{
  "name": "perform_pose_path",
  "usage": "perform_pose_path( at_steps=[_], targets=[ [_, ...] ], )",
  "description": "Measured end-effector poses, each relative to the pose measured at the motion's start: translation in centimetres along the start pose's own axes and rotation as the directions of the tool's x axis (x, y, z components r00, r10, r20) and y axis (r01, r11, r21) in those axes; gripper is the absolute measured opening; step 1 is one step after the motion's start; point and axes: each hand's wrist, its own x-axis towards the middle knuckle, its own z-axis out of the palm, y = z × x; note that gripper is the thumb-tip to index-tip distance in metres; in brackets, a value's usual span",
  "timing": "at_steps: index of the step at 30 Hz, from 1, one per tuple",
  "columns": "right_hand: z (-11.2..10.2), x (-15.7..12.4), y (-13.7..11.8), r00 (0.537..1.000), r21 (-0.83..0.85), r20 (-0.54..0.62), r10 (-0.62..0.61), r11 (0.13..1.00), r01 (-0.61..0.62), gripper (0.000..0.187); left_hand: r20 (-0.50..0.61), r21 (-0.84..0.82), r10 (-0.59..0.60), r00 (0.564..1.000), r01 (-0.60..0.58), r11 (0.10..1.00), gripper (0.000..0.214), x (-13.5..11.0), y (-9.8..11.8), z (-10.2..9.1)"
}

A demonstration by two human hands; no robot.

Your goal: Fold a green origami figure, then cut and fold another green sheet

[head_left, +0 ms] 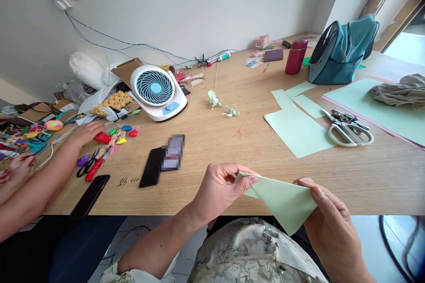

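Note:
A pale green sheet of paper (285, 201), folded into a triangle, is held between my two hands near the table's front edge. Its long folded side is uppermost and one corner points down toward my lap. My left hand (224, 188) pinches the left corner between thumb and fingers. At the other end, my right hand (332, 212) grips the right corner, thumb in front. Two small folded paper figures, one upright (214, 100) and one lower (232, 110), stand on the table beyond. Flat green paper (297, 130) lies to the right, with white-handled scissors (350, 135) touching its edge.
A co-worker's arm (56, 172) reaches over the left side among colourful craft bits. A white fan (159, 93) stands at the back left. Phones (152, 167) lie in front of it. A red flask (296, 56) and a teal backpack (341, 53) stand at the back right.

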Motion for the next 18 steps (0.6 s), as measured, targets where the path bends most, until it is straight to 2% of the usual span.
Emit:
perform_pose_path(
  at_steps=[8, 11, 14, 18],
  targets=[
    [-0.05, -0.08, 0.54, 0.995, 0.008, -0.057, 0.08, 0.997, -0.08, 0.02, -0.002, -0.077, 0.012, 1.0, -0.013, 0.997, 0.026, 0.49, -0.5, 0.06],
    [-0.03, 0.02, 0.67, 0.99, 0.016, -0.088, 0.109, 0.994, -0.108, 0.022, -0.011, -0.095, 0.058, 0.998, -0.059, 0.994, 0.024, 0.71, -0.15, 0.0],
    [-0.03, 0.15, 0.85, 0.99, 0.009, -0.1, 0.101, 0.995, -0.101, 0.022, -0.038, -0.101, 0.121, 0.992, -0.125, 0.987, 0.018, 0.85, 0.22, -0.01],
    [-0.11, 0.17, 1.02, 0.997, -0.04, -0.065, 0.033, 0.999, -0.035, 0.021, -0.056, -0.133, 0.125, 0.991, -0.132, 0.982, 0.017, 0.9, 0.33, 0.05]
  ],
)
